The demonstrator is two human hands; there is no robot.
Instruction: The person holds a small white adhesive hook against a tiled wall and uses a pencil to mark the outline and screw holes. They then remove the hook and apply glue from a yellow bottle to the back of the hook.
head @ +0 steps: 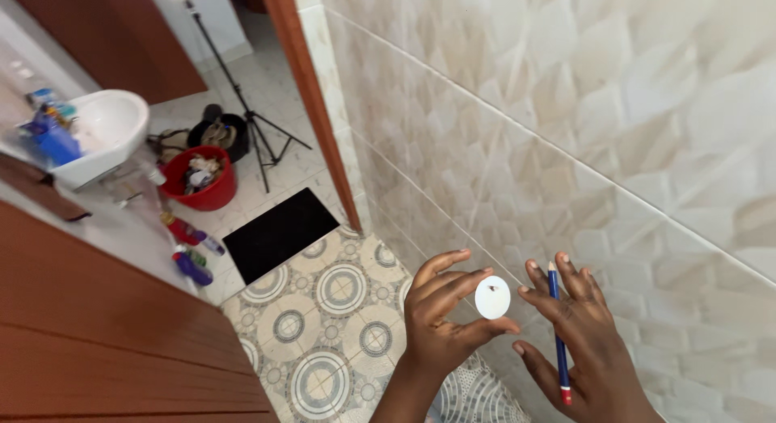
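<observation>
Left grip: the left hand [440, 314] pinches a small white disc [492, 298] by its rim — fingertips above, thumb below — with the flat face turned toward the camera.
Disc: round, white, with a small dark mark near its upper centre; it sits in front of the tiled wall [582, 124], between the two hands.
Right grip: the right hand [578, 334] is spread wide, fingers extended, with a blue pencil [558, 330] lying across the fingers; whether a thumb clamps it cannot be told.
Pencil axis: nearly vertical — sharpened tip up, red end [566, 397] down, roughly parallel to the wall face.
Key relation: the disc lies just left of the pencil, close to the right fingertips; the left hand is the nearer one, already on it.
Wall: pale embossed tiles, filling the upper right.
Away from the wall: patterned floor tiles [339, 310] below the hands, then a black mat [279, 233].
Beyond the mat: a red bucket [200, 180], a light-stand tripod [255, 124], and a white basin [105, 132].
</observation>
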